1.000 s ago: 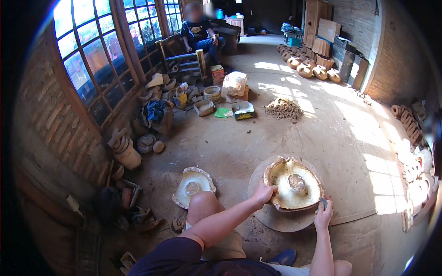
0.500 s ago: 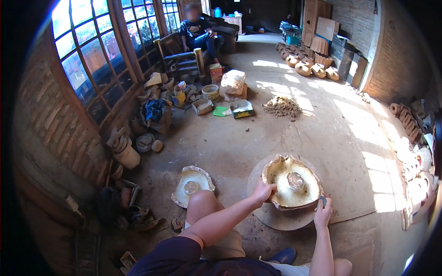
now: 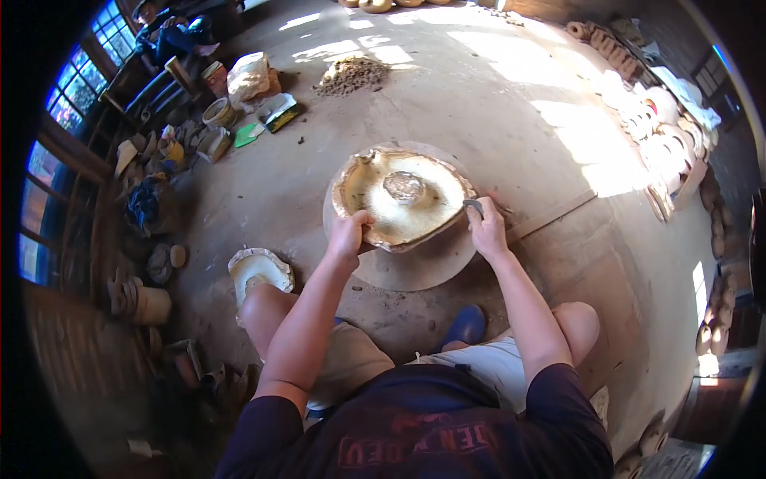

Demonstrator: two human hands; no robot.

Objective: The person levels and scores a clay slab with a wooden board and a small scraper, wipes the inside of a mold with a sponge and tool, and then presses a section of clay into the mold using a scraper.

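A cream-coloured plaster mold (image 3: 375,209), shallow with a brown rim and a round knob in its middle, is over a round flat disc (image 3: 399,275) on the floor. My left hand (image 3: 349,235) is closed on the mold's near left rim, thumb on top. At its right rim, my right hand (image 3: 487,227) pinches a small dark grey piece (image 3: 473,207) that meets or nearly meets the edge. What that piece is, I cannot tell. A second, similar mold (image 3: 262,270) lies on the floor beside my left knee, partly hidden by it.
A heap of brown crumbled clay (image 3: 353,76) lies on the floor ahead. Buckets, boxes and a wrapped block (image 3: 249,77) stand at the left, near a seated person (image 3: 171,36). Stacked pale molds (image 3: 658,136) line the right side. A blue shoe (image 3: 465,326) is below the disc.
The view has swung right and down. My left hand now grips the mold's near left rim with the thumb over it. My right hand still holds the dark piece at the right rim.
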